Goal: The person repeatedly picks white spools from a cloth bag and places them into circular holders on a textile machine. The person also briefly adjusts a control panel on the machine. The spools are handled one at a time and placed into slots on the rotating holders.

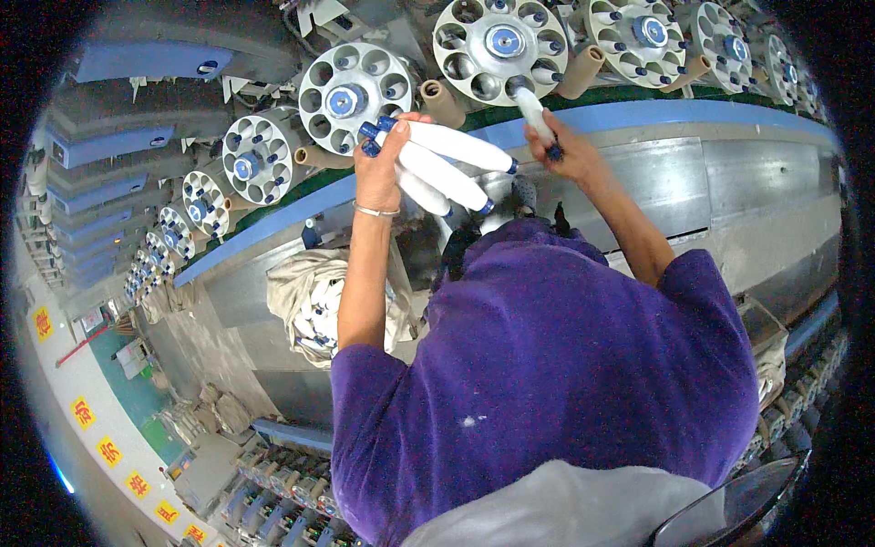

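Note:
My left hand (383, 159) is closed around the blue ends of three white yarn bobbins (460, 148), which fan out to the right. One more yarn bobbin (531, 111) is in my right hand (572, 153), gripped near its lower blue end. This bobbin's upper end is at a pocket on the lower rim of a round bobbin magazine (504, 69); how far it has entered I cannot tell. Left of it, just above my left hand, is another round magazine (368, 102) with a blue hub.
More round magazines (260, 146) line the machine on both sides. Brown cone tubes (444, 102) stick out between them. A blue rail (638, 117) runs below. Under my left forearm, a cloth sack (284, 278) holds many white bobbins. Metal panels (770, 178) lie at right.

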Demonstrator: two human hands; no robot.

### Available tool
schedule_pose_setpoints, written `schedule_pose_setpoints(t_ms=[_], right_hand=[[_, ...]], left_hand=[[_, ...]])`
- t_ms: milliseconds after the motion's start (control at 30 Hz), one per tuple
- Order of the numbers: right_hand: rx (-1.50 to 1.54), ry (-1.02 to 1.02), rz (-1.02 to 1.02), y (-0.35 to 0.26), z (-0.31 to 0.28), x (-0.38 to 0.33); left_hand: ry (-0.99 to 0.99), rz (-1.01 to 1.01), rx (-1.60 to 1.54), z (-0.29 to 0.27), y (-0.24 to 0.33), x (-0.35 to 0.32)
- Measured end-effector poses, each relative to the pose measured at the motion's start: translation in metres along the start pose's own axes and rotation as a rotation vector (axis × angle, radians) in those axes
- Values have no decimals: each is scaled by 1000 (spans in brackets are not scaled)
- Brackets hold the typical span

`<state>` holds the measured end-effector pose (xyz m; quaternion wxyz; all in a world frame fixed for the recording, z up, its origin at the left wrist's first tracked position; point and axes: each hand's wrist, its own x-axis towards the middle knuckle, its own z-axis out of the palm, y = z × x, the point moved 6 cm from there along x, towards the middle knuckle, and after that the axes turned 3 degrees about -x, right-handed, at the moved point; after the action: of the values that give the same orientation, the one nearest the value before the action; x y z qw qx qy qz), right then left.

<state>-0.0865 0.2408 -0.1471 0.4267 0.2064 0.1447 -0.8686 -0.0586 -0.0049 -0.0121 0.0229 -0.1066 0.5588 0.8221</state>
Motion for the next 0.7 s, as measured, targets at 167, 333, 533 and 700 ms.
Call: schedule_pose_setpoints(t_ms=[167, 333, 533, 700], right_hand=[[-1004, 351, -570, -2, 63, -13], [-1651, 289, -1115, 53, 165, -11], [-1603, 535, -1510, 63, 184, 7], [-1259, 518, -1300, 26, 155, 8]], left_hand=[[-26, 34, -23, -8, 2, 2], [-39, 99, 53, -22, 26, 4], [-91, 376, 345, -21, 35, 17], [27, 541, 341, 6, -4, 47]])
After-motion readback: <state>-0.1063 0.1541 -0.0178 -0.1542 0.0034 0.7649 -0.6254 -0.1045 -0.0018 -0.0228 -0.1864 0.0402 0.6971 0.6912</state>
